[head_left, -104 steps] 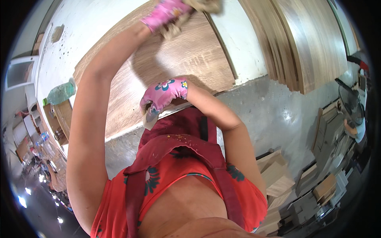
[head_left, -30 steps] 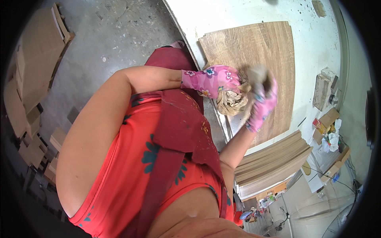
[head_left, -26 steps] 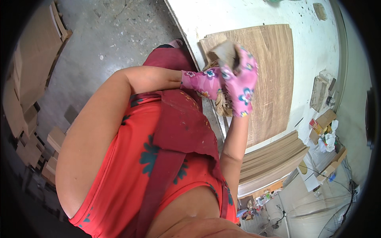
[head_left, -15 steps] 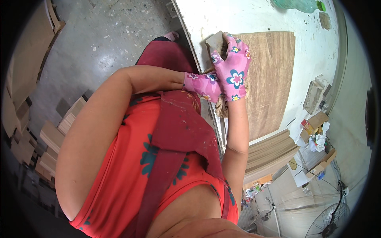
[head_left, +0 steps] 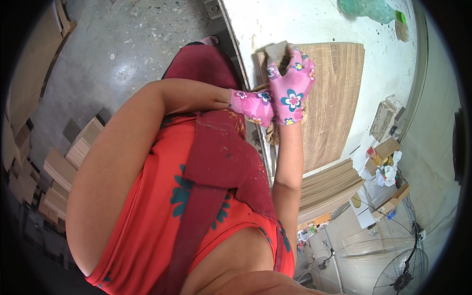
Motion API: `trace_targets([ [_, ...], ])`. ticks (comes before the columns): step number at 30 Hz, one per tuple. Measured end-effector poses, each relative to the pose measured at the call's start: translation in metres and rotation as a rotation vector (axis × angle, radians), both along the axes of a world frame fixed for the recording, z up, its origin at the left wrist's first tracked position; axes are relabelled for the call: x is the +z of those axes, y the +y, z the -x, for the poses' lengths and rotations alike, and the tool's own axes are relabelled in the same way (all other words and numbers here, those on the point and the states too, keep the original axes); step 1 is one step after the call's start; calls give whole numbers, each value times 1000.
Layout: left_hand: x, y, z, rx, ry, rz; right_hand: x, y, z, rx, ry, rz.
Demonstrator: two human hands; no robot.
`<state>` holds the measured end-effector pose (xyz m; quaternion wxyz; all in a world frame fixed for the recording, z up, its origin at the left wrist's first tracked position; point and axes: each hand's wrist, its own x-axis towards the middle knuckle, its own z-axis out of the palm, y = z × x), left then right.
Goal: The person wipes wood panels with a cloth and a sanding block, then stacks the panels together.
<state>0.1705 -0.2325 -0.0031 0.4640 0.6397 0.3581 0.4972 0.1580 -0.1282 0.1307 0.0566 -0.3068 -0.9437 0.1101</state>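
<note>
A wood-grain panel (head_left: 334,98) lies flat on the white worktable (head_left: 295,22). Over the panel's left edge, my right hand (head_left: 293,86), in a pink flowered glove, is closed round a grey, flat-faced block (head_left: 277,51). The block's underside is hidden by the hand. My left hand (head_left: 251,106), gloved the same way, reaches in at the table's near edge. It passes beside and partly behind my right wrist, so its fingers are hidden. Just below it, a crumpled brown piece of cloth or paper (head_left: 272,133) sits at the panel's edge.
A stack of boards (head_left: 327,189) stands beside the panel. A green plastic bottle (head_left: 366,9) lies at the table's far end. Along the right are a dusty block (head_left: 382,120) and an open carton (head_left: 393,199). A fan (head_left: 404,280) stands lower right. Cut boards (head_left: 61,169) are piled at the left.
My right hand has slid a little to the right and down with the grey block, baring the panel's upper left corner. My left hand stays nearly in place. The whole view has shifted slightly.
</note>
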Motion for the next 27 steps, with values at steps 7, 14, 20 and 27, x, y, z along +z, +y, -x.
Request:
trace_targets([
  [7, 46, 10, 27, -261, 369, 167, 5, -5, -3, -19, -30, 181],
  [14, 12, 6, 6, -101, 199, 78, -2, 2, -6, 15, 64, 43],
  [20, 52, 8, 26, -242, 362, 277, 7, -4, 1, 32, -35, 87],
  [27, 4, 17, 0, 67, -164, -124, 4, 32, -41, -383, 266, 52],
])
